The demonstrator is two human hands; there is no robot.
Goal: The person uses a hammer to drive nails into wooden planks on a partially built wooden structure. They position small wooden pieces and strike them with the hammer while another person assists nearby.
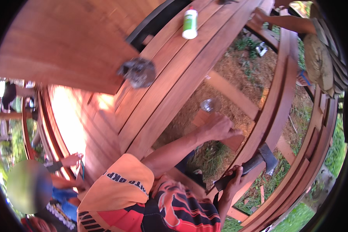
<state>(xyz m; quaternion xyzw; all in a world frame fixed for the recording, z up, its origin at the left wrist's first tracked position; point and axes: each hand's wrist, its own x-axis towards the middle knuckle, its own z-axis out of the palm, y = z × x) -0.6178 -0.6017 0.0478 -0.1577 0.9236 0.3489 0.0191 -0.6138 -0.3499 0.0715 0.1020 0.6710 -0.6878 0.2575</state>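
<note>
In my right hand [233, 179] is a hatchet [268, 159], its dark handle running up to a broad metal head over the curved wooden rail. My left hand [219, 127], reaching out from an orange sleeve [118, 181], is closed on a short reddish-brown board [233, 141]. More reddish wood shows on the hand's other side; I cannot tell whether it is the same piece. Below lies bare soil with grass. Left of my hands runs a curved slatted wooden bench [178, 83], and to their right a curved rail [268, 116].
A white and green bottle [190, 24] and a crumpled grey plastic bag [139, 72] lie on the slats. Wooden crosspieces [236, 94] span the gap. One person's hand [258, 17] touches the far bench edge; at lower left another person's hands [75, 160] hold something thin. A large wooden tabletop [62, 42] stands upper left.
</note>
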